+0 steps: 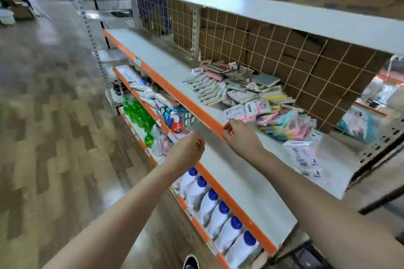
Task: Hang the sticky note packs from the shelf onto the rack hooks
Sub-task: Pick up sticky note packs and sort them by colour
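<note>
Head view: left hand [188,151] and right hand [237,135] hang loosely curled, holding nothing; best reach far-right for the sticky note packs [242,91].

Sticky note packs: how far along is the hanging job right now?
Nothing looks hung: no pack shows on the wire grid behind the shelf. Neither the left hand nor the right hand holds a pack; both hover near the shelf's orange edge, fingers loosely curled. The whole pile of sticky note packs remains on the shelf.
</note>
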The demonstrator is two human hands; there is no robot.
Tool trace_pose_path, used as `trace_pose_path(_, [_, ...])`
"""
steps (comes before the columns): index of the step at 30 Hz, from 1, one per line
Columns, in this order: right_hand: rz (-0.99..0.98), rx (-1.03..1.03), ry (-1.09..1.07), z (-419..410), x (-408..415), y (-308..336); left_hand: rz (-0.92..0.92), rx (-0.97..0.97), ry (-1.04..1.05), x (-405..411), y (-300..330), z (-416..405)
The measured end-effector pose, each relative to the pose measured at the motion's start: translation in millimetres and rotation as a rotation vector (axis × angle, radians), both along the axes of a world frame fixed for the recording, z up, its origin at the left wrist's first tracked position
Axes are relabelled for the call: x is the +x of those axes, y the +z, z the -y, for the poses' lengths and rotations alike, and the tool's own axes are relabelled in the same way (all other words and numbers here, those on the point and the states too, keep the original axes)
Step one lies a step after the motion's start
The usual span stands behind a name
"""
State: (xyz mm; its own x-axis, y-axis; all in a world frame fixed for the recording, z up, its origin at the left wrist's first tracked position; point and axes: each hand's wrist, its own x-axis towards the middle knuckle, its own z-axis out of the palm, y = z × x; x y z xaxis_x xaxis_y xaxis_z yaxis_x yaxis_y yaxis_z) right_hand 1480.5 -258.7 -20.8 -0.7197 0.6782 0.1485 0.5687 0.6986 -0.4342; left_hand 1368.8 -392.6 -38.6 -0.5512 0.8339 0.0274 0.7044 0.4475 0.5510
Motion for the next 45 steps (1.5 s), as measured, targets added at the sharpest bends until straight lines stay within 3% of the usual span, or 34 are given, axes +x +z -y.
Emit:
trace_pose_path(8, [0.218,0.049,-0.11,-79,-82,-20,-0.113,-0.085,-0.029,-86,0,-76])
trace_pose_path(15, [0.344,0.271,-0.197,-95,-87,-53,-0.076,-0.062,-0.071,-103,-10,-139])
trace_pose_path(24, [0.45,0.338,-0.314,-102,-99,-59,-0.266,-0.119,-0.214,-133,-22,-204])
trace_pose_path(27, [0.501,0.344,-0.408,-93,-111,-55,-0.343,-0.049,-0.262,-148,-33,-211])
trace_pose_path(31, [0.405,0.32,-0.542,-83,-117,-54,-0.396,0.033,-0.299,-168,-50,-211])
trace_pose_path(37, [0.523,0.221,-0.674,-77,-124,-62,-0.323,0.233,-0.36,-177,-62,-209])
trace_pose_path(45, [0.446,0.243,-0.829,-67,-133,-55,-0.519,0.372,-0.495,-194,-47,-218])
